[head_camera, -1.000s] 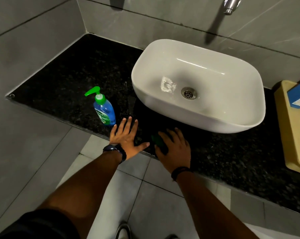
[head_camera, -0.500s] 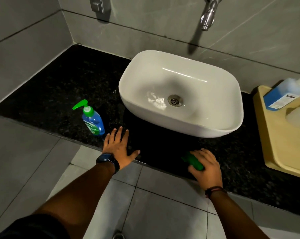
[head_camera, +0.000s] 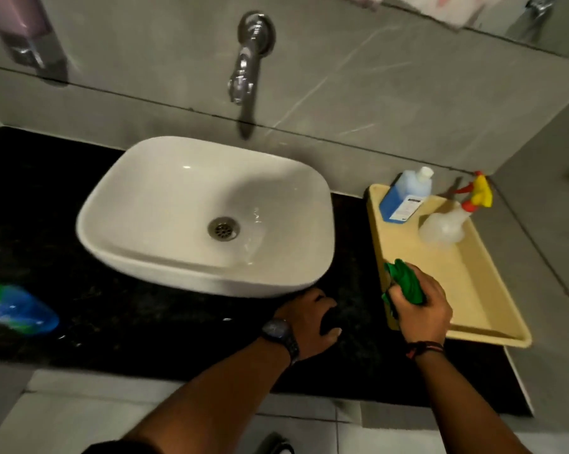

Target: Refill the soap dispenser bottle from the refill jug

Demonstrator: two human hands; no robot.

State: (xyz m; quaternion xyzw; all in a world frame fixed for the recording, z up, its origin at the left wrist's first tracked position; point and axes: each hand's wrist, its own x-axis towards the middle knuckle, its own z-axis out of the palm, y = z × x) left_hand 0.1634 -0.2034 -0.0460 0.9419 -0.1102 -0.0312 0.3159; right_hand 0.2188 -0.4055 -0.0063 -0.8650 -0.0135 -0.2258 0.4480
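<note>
The soap dispenser bottle (head_camera: pixel 18 311), blue with a green pump, shows blurred at the far left of the black counter (head_camera: pixel 152 326). The refill jug (head_camera: pixel 404 198), blue liquid under a white cap, stands at the back of a beige tray (head_camera: pixel 473 290) on the right. My right hand (head_camera: pixel 420 309) grips a crumpled green cloth (head_camera: pixel 406 283) over the tray's left edge. My left hand (head_camera: pixel 309 322) rests on the counter in front of the basin, fingers loosely bent, holding nothing.
A white basin (head_camera: pixel 165 257) sits mid-counter under a chrome wall tap (head_camera: pixel 247 73). A clear spray bottle (head_camera: pixel 447 226) with a yellow and red trigger stands on the tray beside the jug. A wall dispenser (head_camera: pixel 31 31) hangs top left. Floor tiles lie below the counter edge.
My right hand slid the green cloth rightward along the counter and lifted it to the tray's edge. My left hand followed to the right, its fingers now bent. The view swung right.
</note>
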